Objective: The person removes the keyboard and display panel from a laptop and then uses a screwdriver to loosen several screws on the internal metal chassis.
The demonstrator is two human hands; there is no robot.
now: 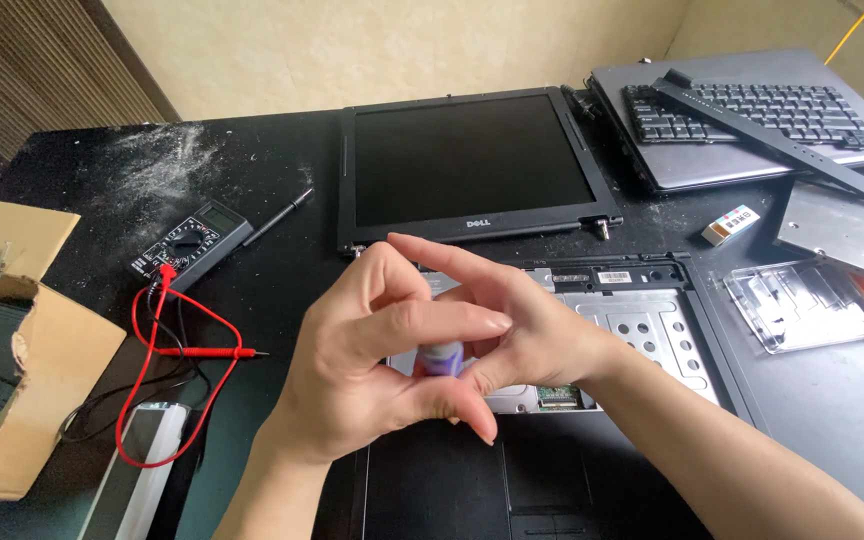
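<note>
both hands meet in the middle of the view, just above an opened laptop base point(652, 330) whose keyboard is off, so the bare metal plate with round holes shows. the left hand point(372, 370) is curled around a small purple object point(442, 357), with its thumb and fingers closed on it; only a sliver of the purple thing shows between the fingers, so its shape cannot be told. the right hand point(522, 320) comes in from the lower right and also pinches the same purple object from the other side, its index finger stretched out over the left hand's knuckles. behind the hands the laptop screen point(472, 165) lies tilted back, dark and blank, on the black table point(282, 270). to the left lies a multimeter point(190, 243) with red and black leads looping toward the table's near edge, one red probe point(212, 352) lying flat beside the left wrist. a thin black pen-like tool point(277, 217) rests between the multimeter and the screen. white dust is scattered on the far left of the table. an open cardboard box point(22, 340) stands at the left edge. at the far right sits a second grey laptop point(752, 120) with a long black strip point(782, 145) across its keyboard, a small white eraser point(730, 225) near it, and a clear plastic tray point(812, 305).
</note>
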